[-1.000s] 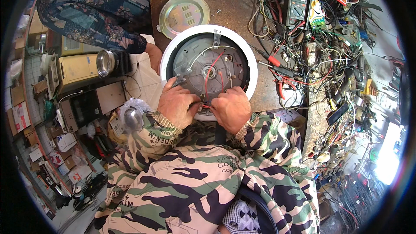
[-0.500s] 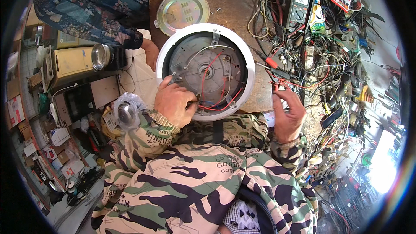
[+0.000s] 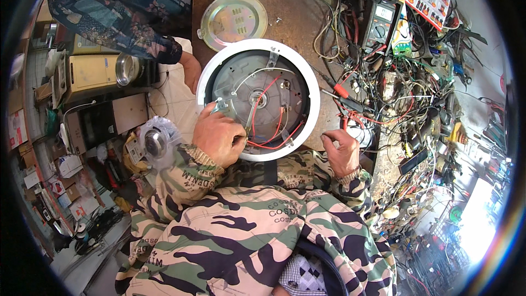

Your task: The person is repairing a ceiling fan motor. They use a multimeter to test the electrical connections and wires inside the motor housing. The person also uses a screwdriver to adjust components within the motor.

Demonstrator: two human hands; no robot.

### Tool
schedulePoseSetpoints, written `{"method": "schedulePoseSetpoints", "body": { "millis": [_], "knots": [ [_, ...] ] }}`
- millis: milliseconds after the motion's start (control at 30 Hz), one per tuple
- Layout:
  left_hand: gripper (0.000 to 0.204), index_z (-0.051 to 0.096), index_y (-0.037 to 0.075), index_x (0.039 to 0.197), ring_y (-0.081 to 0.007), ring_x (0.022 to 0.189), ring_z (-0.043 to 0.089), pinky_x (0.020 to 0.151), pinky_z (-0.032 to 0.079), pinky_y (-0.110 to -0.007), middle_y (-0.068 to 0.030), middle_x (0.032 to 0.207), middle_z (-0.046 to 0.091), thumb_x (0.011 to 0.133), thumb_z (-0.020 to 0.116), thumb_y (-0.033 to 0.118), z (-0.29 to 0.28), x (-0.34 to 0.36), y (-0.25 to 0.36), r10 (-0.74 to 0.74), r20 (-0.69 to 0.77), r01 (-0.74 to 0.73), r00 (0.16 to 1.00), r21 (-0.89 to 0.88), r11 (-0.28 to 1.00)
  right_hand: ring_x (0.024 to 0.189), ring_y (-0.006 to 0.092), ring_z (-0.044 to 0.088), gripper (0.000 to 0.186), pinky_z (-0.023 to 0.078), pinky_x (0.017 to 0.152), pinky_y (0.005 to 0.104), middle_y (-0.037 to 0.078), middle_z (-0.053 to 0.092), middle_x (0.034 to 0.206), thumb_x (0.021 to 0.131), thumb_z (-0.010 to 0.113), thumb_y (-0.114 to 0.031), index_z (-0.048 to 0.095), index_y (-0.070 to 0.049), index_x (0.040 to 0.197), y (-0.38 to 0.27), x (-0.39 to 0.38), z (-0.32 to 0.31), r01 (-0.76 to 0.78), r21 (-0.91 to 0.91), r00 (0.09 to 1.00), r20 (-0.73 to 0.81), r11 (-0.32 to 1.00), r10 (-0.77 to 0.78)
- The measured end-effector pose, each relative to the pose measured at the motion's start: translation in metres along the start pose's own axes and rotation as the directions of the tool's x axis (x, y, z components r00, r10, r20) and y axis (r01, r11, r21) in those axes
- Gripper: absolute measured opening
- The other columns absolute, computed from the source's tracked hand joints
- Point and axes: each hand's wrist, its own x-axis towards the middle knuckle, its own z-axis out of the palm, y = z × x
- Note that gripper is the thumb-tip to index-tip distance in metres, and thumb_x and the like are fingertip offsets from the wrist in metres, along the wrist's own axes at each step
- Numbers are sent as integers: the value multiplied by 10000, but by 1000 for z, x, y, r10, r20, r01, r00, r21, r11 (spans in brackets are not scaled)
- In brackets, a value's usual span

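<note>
A round white-rimmed appliance housing (image 3: 315, 98) lies open in front of me, showing its grey metal inside with red and white wires (image 3: 274, 145). Across its lower left rim lies my left hand (image 3: 219, 137). Its fingers are curled, with one reaching a small bracket (image 3: 220, 104) inside; whatever they pinch is hidden. Just off the housing's lower right edge is my right hand (image 3: 342, 152), closed, thumb against curled fingers. What it holds, if anything, does not show. A red-handled tool (image 3: 346, 123) lies just beyond it, apart from the fingers.
A round metal cover (image 3: 234, 19) sits on the wooden table (image 3: 293, 5) beyond the housing. Red and black test probes (image 3: 341, 90) and a multimeter (image 3: 379, 24) are among tangled wires (image 3: 400, 82) on the right. Another person's hand (image 3: 190, 71) hangs at the table's left edge.
My right hand has let go of the red-handled tool and come left and nearer to me, toward the housing. My left hand stays at the rim. The view has shifted slightly.
</note>
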Motion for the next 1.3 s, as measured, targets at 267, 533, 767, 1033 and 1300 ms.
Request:
{"method": "schedulePoseSetpoints", "body": {
  "millis": [267,533,767,1033,1300],
  "knots": [
    [97,776,172,801,-292,907,669,1142,319,-525,-64,784,715,788,734,260,-3,-8,4,-74,59,74,995,16,997,862,375,728,227,566,801,435,204,745,921,869,720,-227,758,-40,992,41,78,-5,-62,-129,998,-10,990,61],
    [63,764,147,772,-293,876,668,1119,345,-531,-77,771,719,737,764,199,-3,-2,4,-6,25,6,1000,-6,1000,898,395,727,235,575,820,460,193,754,933,822,744,-239,771,-71,985,82,145,6,-93,-226,992,-99,970,72],
    [77,774,148,790,-293,897,668,1139,322,-532,-68,788,724,715,786,163,-5,-3,5,-7,22,8,1000,-32,999,965,430,698,241,561,832,510,215,733,974,831,723,-226,737,-74,1017,81,164,24,-75,-382,995,31,921,94],
    [87,759,127,772,-295,903,662,1104,379,-522,-75,750,698,719,771,195,-13,-2,9,1,17,-1,1000,-31,1000,947,425,702,219,572,831,501,214,731,951,798,703,-191,746,-62,971,73,170,10,30,-541,969,221,841,107],
    [102,784,131,795,-285,904,656,1137,360,-540,-63,756,694,729,769,208,-6,-10,6,-19,6,20,1000,-35,999,971,394,701,278,560,859,472,188,736,1004,802,773,-227,753,-76,1034,56,228,68,194,-180,981,63,964,-186]
  ]
}}
